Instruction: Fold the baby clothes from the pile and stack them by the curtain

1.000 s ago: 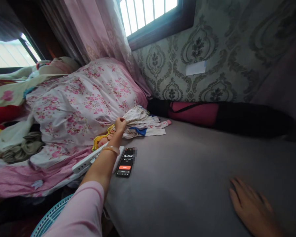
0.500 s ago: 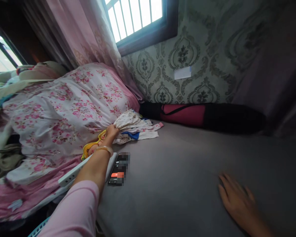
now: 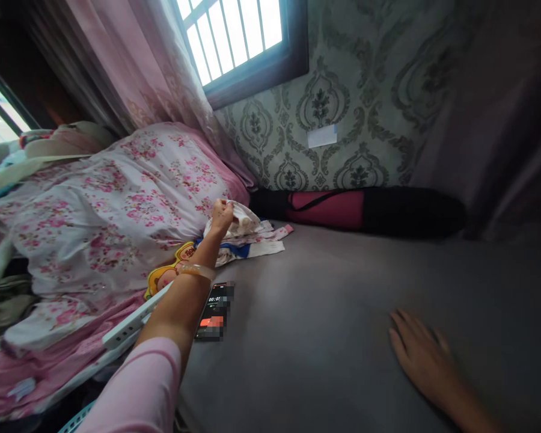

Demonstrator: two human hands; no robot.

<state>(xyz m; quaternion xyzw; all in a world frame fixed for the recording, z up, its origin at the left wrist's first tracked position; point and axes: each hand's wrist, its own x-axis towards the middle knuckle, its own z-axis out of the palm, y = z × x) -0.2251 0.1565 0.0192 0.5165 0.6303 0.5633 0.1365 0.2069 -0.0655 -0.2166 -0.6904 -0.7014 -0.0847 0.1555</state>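
Note:
My left hand (image 3: 222,216) is closed on the edge of a white patterned garment (image 3: 247,221), pulled up a little from the top of a small clothes pile. Beneath it, other clothes (image 3: 270,246) show white, blue and pink parts. My right hand (image 3: 419,349) lies palm down on the grey bed surface (image 3: 315,313), fingers stretched out and holding nothing. Under my left forearm sits a yellow cartoon-shaped item (image 3: 162,278), partly hidden. A phone (image 3: 214,310) with a lit timer screen rests just right of that forearm.
Along the patterned wall lies a long black and dark red bag (image 3: 329,209). A floral quilt (image 3: 148,180) is heaped on the left. A white slotted plastic piece (image 3: 126,328) runs under my left arm, and a turquoise basket rim (image 3: 76,418) shows at the bottom.
My left hand has risen slightly and lifted the garment's edge off the pile. My right hand stays flat on the bed. The view has shifted a little to the right.

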